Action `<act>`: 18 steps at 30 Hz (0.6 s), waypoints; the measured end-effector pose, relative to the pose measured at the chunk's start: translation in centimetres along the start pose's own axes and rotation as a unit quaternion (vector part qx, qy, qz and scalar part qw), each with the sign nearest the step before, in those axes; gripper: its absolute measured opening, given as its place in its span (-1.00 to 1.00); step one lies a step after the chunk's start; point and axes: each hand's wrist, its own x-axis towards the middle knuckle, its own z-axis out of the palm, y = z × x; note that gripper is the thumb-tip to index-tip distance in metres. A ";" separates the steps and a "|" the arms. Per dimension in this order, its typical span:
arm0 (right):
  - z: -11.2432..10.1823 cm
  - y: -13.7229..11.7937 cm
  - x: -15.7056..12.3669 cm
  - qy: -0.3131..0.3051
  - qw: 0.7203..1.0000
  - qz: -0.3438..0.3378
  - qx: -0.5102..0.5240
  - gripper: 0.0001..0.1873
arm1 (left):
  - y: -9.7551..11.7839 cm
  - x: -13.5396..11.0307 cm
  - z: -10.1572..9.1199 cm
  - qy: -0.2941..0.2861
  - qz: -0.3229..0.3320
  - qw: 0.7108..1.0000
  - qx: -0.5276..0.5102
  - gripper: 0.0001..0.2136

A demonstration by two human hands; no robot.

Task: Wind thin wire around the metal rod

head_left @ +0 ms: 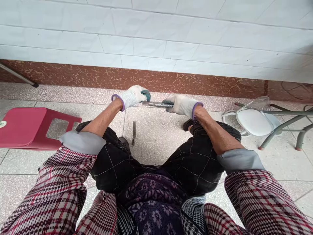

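My right hand, in a white knit glove with a grey-green palm and purple cuff, is closed around a slim rod. The rod lies level, its middle wrapped in silvery coils like wound wire, with a plainer grey left end. Just above and left of that end is my left hand, gloved alike, its fingers curled together; what they hold, if anything, is hidden. On the floor between my feet lies a narrow dark ribbed strip. A short thin sliver lies nearer to me.
A red plastic stool stands at the left. To the right are a small white seat and green-grey metal legs. Ahead rises a white tiled wall with a brown marbled skirting. A metal leg shows at far left.
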 end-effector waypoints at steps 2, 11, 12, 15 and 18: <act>0.1 -0.2 -1.0 -0.074 0.993 -0.025 0.087 -0.70 | 0.1 -0.3 -0.2 -0.007 0.008 1.000 -0.002 -0.70; -0.6 -2.4 -0.8 0.107 0.967 -0.038 0.228 -0.68 | 0.4 0.3 1.9 -0.016 0.046 0.995 -0.083 -0.67; -0.6 -2.4 -0.1 0.138 0.974 -0.021 0.176 -0.66 | 0.3 0.4 2.1 -0.018 0.049 0.996 -0.069 -0.65; -0.5 -2.0 1.4 0.161 0.983 0.043 -0.071 -0.57 | -0.3 0.9 1.9 -0.021 0.036 0.999 -0.021 -0.62; -0.5 -1.2 1.3 0.047 0.981 0.069 -0.178 -0.57 | -1.2 1.4 0.9 0.006 0.003 1.000 0.014 -0.58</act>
